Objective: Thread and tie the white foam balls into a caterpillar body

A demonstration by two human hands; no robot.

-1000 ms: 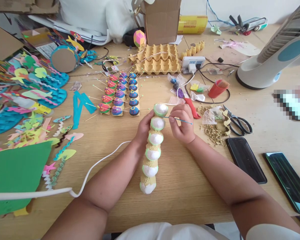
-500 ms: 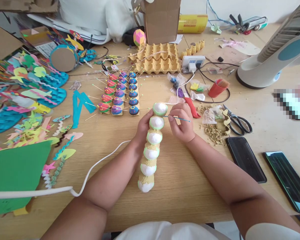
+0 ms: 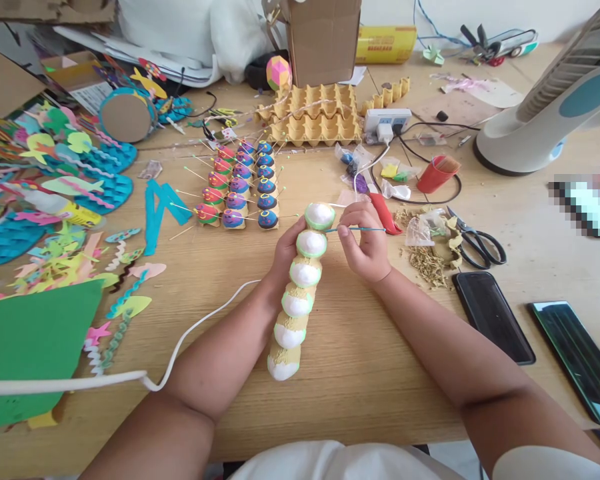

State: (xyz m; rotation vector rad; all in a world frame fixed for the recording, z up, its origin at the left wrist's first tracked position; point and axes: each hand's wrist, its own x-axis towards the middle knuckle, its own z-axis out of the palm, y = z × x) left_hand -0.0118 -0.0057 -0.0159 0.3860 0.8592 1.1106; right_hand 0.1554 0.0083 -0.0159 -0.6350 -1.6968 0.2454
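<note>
A strip of egg-carton cups (image 3: 300,293) with white tops and green rims lies lengthwise on the wooden table. My left hand (image 3: 284,250) grips its far end from the left side, fingers curled round the cups. My right hand (image 3: 364,240) is closed in a pinch on a thin blue paintbrush (image 3: 363,229). The brush tip touches the cup second from the far end.
Rows of painted cup figures with pins (image 3: 237,190) stand beyond the hands, egg trays (image 3: 317,120) behind them. Scissors (image 3: 475,243), two phones (image 3: 493,317), a red cup (image 3: 435,175) and a fan (image 3: 545,107) are at right. Coloured foam cut-outs (image 3: 55,200) and a white cable (image 3: 190,333) are at left.
The near end of the cup strip has swung a little to the left. Both hands have shifted slightly away from me, and the brush now lies more level.
</note>
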